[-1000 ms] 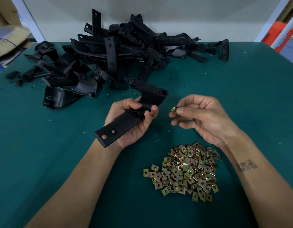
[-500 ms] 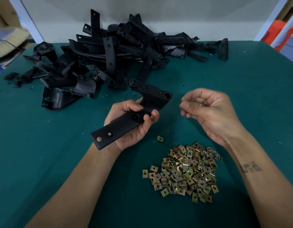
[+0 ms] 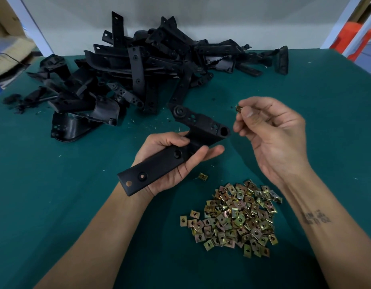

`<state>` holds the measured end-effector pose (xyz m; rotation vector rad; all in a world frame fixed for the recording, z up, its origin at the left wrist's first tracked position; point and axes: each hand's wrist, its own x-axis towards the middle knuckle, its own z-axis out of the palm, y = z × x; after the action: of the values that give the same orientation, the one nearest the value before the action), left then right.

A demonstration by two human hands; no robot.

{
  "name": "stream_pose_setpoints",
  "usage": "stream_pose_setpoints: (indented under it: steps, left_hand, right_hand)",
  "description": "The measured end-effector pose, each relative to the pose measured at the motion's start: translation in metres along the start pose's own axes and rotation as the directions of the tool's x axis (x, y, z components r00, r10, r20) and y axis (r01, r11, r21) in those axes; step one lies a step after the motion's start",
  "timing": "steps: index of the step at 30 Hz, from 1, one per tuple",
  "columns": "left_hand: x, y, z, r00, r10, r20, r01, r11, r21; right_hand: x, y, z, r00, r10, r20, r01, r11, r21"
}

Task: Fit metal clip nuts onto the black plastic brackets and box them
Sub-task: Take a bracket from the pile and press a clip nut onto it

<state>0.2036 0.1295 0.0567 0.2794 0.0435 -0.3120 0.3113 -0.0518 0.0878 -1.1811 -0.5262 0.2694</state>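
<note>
We see the left hand (image 3: 176, 163) palm up over the green cloth-covered table (image 3: 55, 205), its thumb and fingers curled round a long black plastic bracket (image 3: 176, 151) with several round holes along its flat arm. The bracket lies slanted across the palm: its flat end sticks out past the wrist toward us, and its wider, hinged end reaches up and away, toward the right hand. The right hand (image 3: 274, 138) is raised just beside that far end, apart from it, with thumb and forefinger pinching a small brass-coloured metal clip nut (image 3: 239, 108) at the fingertips; the other fingers are loosely curled. The nut is tiny and partly hidden by the fingers, so we cannot tell which way it is turned.

On the table below the right forearm lies a heap of brass- and silver-toned square metal clip nuts (image 3: 234, 217). One stray clip nut (image 3: 203, 176) lies alone between that heap and the left hand, near the heel of the palm.

At the far side of the table a large tangled pile of black plastic brackets (image 3: 151, 65) stretches across from left to right, against a pale wall. A cardboard box (image 3: 7, 57), blurred, sits off the table's far left corner.
</note>
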Motion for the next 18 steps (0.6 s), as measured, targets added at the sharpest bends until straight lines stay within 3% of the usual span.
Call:
stream_pose_setpoints:
  steps: [3,7,15,18]
  left_hand:
    - [0.0005,0.0,0.0004,1.0,-0.007,0.007,0.006,1.0,0.022]
    - [0.0018,-0.0013,0.0021,1.0,-0.007,0.004,0.007,0.999,0.038]
    - [0.0019,-0.001,0.0023,0.997,0.028,-0.072,-0.024,0.998,0.059]
    - [0.0021,-0.0015,0.0018,0.994,0.043,-0.102,-0.036,0.997,0.065]
  right_hand:
    - [-0.0014,-0.0019,0.002,1.0,-0.007,-0.007,0.007,1.0,0.028]
    - [-0.0046,-0.0051,0.0045,0.996,-0.037,0.086,0.032,0.998,0.055]
    - [-0.0044,0.0019,0.0034,0.993,-0.107,0.056,0.115,0.981,-0.154]
    - [-0.0047,0.001,0.0036,0.986,-0.124,0.115,0.144,0.971,-0.191]
